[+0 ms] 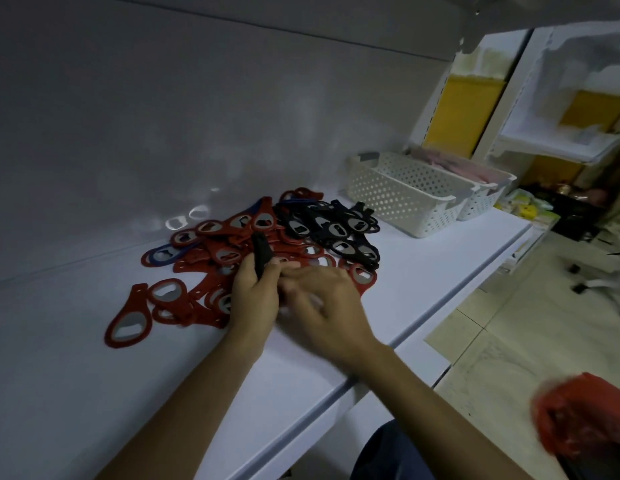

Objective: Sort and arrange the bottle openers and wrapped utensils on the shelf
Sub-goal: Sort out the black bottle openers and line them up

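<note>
Fingers (271, 271) of left hand (254, 301) clasping black opener (260, 249), right hand (324, 306) blurred, grip unclear.

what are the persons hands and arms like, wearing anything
Nothing is worn. The left forearm and right forearm are bare, with no sleeves in view. The left hand and right hand have no gloves, and no watch, band or ring shows, though the right hand's fingers are blurred.
</note>
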Action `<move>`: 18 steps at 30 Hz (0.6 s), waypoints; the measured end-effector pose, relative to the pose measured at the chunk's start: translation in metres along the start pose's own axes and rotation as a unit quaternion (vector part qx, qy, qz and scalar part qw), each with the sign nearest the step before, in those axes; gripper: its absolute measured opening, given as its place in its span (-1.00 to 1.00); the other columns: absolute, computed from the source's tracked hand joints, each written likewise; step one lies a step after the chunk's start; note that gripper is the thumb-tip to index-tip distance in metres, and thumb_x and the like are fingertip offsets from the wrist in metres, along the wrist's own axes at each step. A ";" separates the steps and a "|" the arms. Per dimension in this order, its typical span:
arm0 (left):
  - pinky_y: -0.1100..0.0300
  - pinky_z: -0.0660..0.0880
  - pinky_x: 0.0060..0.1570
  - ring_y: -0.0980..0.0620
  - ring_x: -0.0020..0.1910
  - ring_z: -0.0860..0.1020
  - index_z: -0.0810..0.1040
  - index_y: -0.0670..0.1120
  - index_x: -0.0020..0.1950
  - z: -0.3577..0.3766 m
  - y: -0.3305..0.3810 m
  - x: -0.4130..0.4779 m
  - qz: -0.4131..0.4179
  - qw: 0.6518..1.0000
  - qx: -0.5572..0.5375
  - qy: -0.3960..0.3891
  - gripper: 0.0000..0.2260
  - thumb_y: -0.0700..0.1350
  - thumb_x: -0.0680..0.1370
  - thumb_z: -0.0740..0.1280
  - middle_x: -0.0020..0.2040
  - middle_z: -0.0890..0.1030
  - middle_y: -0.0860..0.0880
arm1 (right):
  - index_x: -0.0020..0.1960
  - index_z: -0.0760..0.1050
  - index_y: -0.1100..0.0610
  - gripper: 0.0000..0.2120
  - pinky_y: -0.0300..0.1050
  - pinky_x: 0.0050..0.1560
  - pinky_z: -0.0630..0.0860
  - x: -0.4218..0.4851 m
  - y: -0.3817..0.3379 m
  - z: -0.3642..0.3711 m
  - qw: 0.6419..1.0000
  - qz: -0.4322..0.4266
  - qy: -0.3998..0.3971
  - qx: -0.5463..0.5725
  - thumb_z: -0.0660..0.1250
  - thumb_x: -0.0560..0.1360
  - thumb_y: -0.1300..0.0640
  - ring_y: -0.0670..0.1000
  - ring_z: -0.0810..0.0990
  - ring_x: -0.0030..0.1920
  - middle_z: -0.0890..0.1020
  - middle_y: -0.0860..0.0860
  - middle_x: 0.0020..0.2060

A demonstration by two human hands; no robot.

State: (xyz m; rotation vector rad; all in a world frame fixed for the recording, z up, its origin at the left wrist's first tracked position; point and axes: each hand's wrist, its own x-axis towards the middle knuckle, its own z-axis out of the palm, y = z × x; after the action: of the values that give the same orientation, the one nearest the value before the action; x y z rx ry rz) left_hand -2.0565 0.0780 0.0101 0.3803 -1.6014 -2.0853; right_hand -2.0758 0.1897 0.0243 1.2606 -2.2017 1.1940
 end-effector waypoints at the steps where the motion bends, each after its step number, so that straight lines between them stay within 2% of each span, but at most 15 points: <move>1: 0.35 0.53 -0.37 0.07 -0.19 0.65 0.52 -0.07 0.10 0.001 0.001 -0.001 -0.007 1.000 -0.012 -0.008 -0.86 -0.17 0.61 0.19 -0.12 0.65 -0.01 | -0.15 0.63 0.13 -0.77 -0.14 -0.08 0.51 0.003 0.005 -0.004 0.996 0.074 0.040 0.041 0.20 0.53 0.17 -0.05 0.60 -0.19 0.68 -0.04 -0.21; 2: 0.29 0.55 -0.36 0.06 -0.23 0.66 0.51 -0.08 0.13 0.001 0.001 -0.002 -0.004 1.000 -0.020 -0.022 -0.84 -0.20 0.62 0.17 -0.08 0.65 -0.04 | -0.11 0.63 0.10 -0.77 -0.04 -0.09 0.53 0.008 0.014 -0.008 0.985 0.146 0.087 0.034 0.20 0.53 0.13 -0.04 0.61 -0.18 0.68 -0.06 -0.19; 3: 0.24 0.57 -0.34 0.05 -0.24 0.66 0.50 -0.05 0.12 0.002 0.002 -0.003 0.006 0.999 -0.021 -0.036 -0.83 -0.21 0.63 0.16 -0.07 0.66 -0.03 | -0.03 0.62 0.08 -0.79 0.00 -0.05 0.52 0.015 0.026 -0.014 0.971 0.205 0.114 -0.042 0.21 0.53 0.09 0.00 0.61 -0.11 0.68 -0.04 -0.14; 5: 0.21 0.59 -0.31 0.00 -0.22 0.67 0.51 0.02 0.09 0.004 0.002 -0.005 0.025 0.998 -0.012 -0.049 -0.80 -0.23 0.62 0.17 -0.07 0.68 0.04 | 0.16 0.53 0.07 -0.75 0.03 0.12 0.38 0.023 0.055 -0.029 0.921 0.292 0.063 -0.248 0.20 0.54 0.05 0.11 0.53 0.10 0.63 0.02 0.04; 7: 0.24 0.57 -0.33 -0.02 -0.19 0.68 0.52 0.02 0.10 0.003 0.003 -0.006 0.027 0.998 -0.014 -0.058 -0.81 -0.23 0.60 0.22 -0.07 0.69 0.09 | 0.17 0.51 0.06 -0.75 0.03 0.12 0.29 0.025 0.074 -0.037 0.886 0.341 -0.007 -0.313 0.18 0.55 0.07 0.14 0.48 0.13 0.62 0.06 0.05; 10: 0.25 0.56 -0.33 -0.01 -0.18 0.68 0.54 0.01 0.10 0.003 0.002 -0.005 0.025 0.998 -0.006 -0.064 -0.82 -0.23 0.58 0.25 -0.07 0.69 0.13 | 0.05 0.59 0.06 -0.78 -0.04 0.00 0.23 0.024 0.085 -0.035 0.887 0.310 -0.011 -0.343 0.17 0.54 0.15 0.12 0.49 0.03 0.64 0.05 -0.07; 13: 0.26 0.55 -0.34 0.00 -0.19 0.68 0.54 0.05 0.06 0.003 0.000 -0.006 0.033 0.997 0.010 -0.076 -0.81 -0.22 0.58 0.26 -0.09 0.69 0.14 | -0.07 0.55 0.11 -0.79 -0.08 -0.11 0.23 0.023 0.085 -0.032 0.893 0.262 0.027 -0.364 0.14 0.56 0.18 0.10 0.50 -0.11 0.63 0.05 -0.18; 14: 0.27 0.55 -0.35 0.00 -0.19 0.68 0.54 0.06 0.04 0.003 0.001 -0.006 0.034 0.996 0.012 -0.078 -0.81 -0.22 0.58 0.27 -0.10 0.69 0.14 | -0.11 0.52 0.10 -0.80 -0.12 -0.16 0.28 0.022 0.083 -0.031 0.905 0.259 0.068 -0.331 0.14 0.57 0.18 0.05 0.51 -0.18 0.62 0.01 -0.24; 15: 0.27 0.55 -0.35 0.00 -0.19 0.68 0.54 0.07 0.03 0.003 0.001 -0.006 0.035 0.996 0.012 -0.079 -0.81 -0.22 0.58 0.27 -0.11 0.69 0.13 | -0.15 0.49 0.08 -0.80 -0.19 -0.24 0.32 0.021 0.080 -0.030 0.922 0.271 0.118 -0.251 0.14 0.59 0.16 -0.03 0.52 -0.28 0.60 -0.04 -0.31; 16: 0.27 0.55 -0.35 0.00 -0.20 0.68 0.54 0.07 0.03 0.003 0.001 -0.006 0.035 0.996 0.013 -0.079 -0.82 -0.21 0.58 0.26 -0.11 0.69 0.10 | -0.18 0.49 0.05 -0.78 -0.28 -0.34 0.34 0.022 0.076 -0.029 0.936 0.286 0.165 -0.125 0.16 0.60 0.14 -0.11 0.50 -0.38 0.58 -0.08 -0.37; 17: 0.26 0.55 -0.35 -0.01 -0.20 0.68 0.54 0.06 0.03 0.003 0.001 -0.005 0.033 0.996 0.012 -0.078 -0.84 -0.18 0.58 0.26 -0.11 0.69 0.07 | -0.20 0.52 0.06 -0.77 -0.34 -0.42 0.33 0.023 0.070 -0.030 0.933 0.304 0.191 0.023 0.20 0.60 0.12 -0.14 0.46 -0.46 0.55 -0.08 -0.42; 18: 0.26 0.56 -0.34 -0.03 -0.20 0.68 0.55 0.05 0.04 0.003 0.001 -0.005 0.028 0.997 0.006 -0.075 -0.87 -0.14 0.59 0.25 -0.11 0.70 0.03 | -0.20 0.56 0.07 -0.78 -0.34 -0.49 0.31 0.024 0.063 -0.031 0.911 0.326 0.192 0.166 0.25 0.58 0.11 -0.13 0.41 -0.51 0.52 -0.05 -0.45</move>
State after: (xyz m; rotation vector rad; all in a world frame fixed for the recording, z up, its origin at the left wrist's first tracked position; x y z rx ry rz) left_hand -2.0537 0.0831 0.0118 0.1839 -1.6902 -2.1063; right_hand -2.1447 0.2172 0.0264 0.2945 -2.2209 1.9328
